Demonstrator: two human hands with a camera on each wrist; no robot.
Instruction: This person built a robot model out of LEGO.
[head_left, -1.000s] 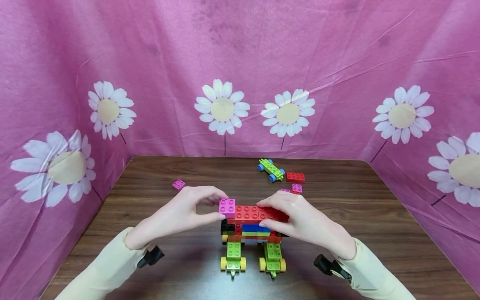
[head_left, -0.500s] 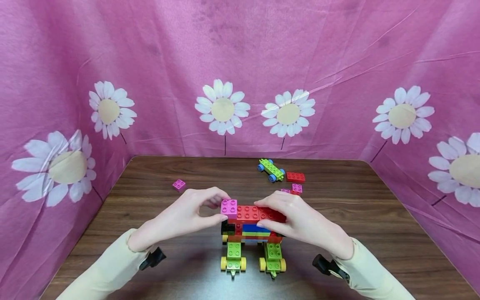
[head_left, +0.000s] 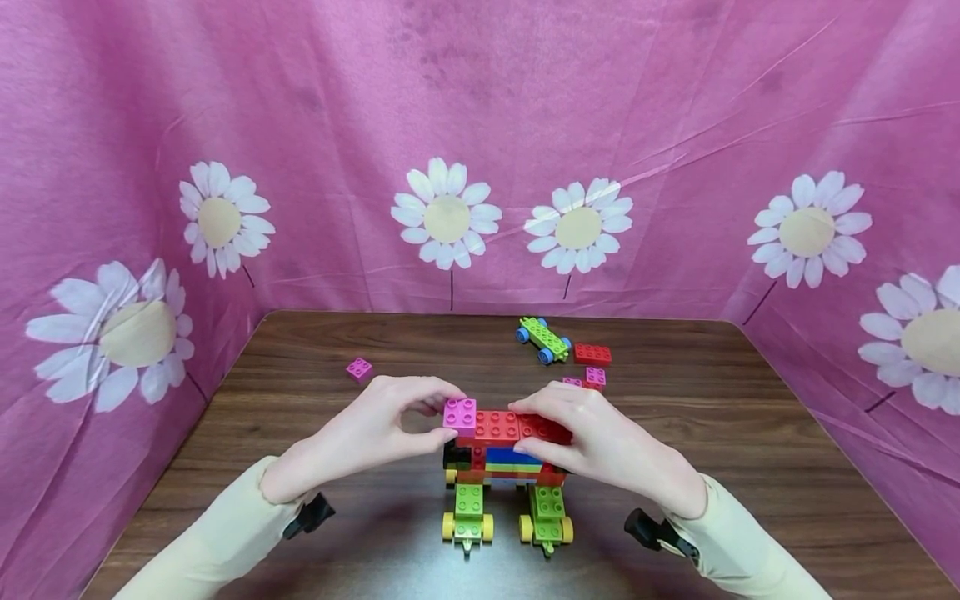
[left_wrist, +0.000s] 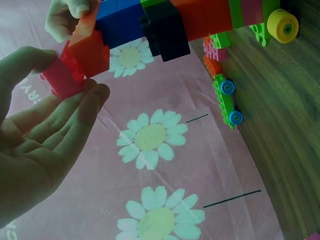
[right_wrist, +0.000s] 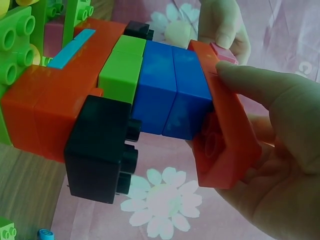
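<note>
I have the left hand (head_left: 367, 429) pinching the pink brick (head_left: 460, 417) between thumb and fingers, parted just its width, on the left end of the red top row (head_left: 497, 427); the right hand (head_left: 592, 429) grips that row's other end, above the counter (head_left: 360, 533).

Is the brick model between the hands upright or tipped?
Upright: in the head view, the brick model's green bases stand studs up on the table, with red bricks above them.
</note>
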